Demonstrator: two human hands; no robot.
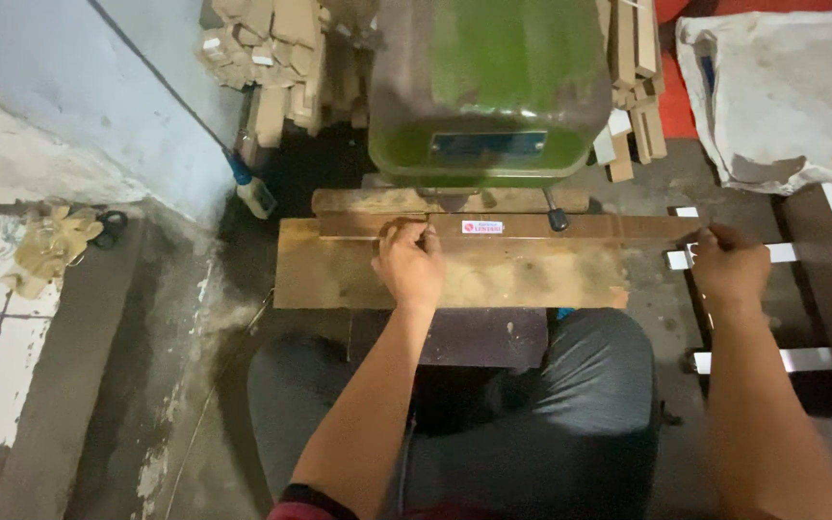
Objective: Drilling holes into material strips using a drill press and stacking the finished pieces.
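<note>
A green machine [489, 87] stands over a worn wooden work table [339, 274] with a wooden fence strip [570, 227] along its back. My left hand [408, 262] rests on the table with its fingers curled against the fence, just below the machine's head; what it presses is hidden under the fingers. My right hand [727, 264] is off the table's right end, fingers closed around a white slat [787, 253] lying among dark and white strips.
Stacks of small wooden blocks [267, 53] pile behind the machine on both sides. A grey sack [787, 91] lies at the upper right. Cloth gloves [50, 246] and scissors sit on the left floor. My knees [589, 385] are under the table.
</note>
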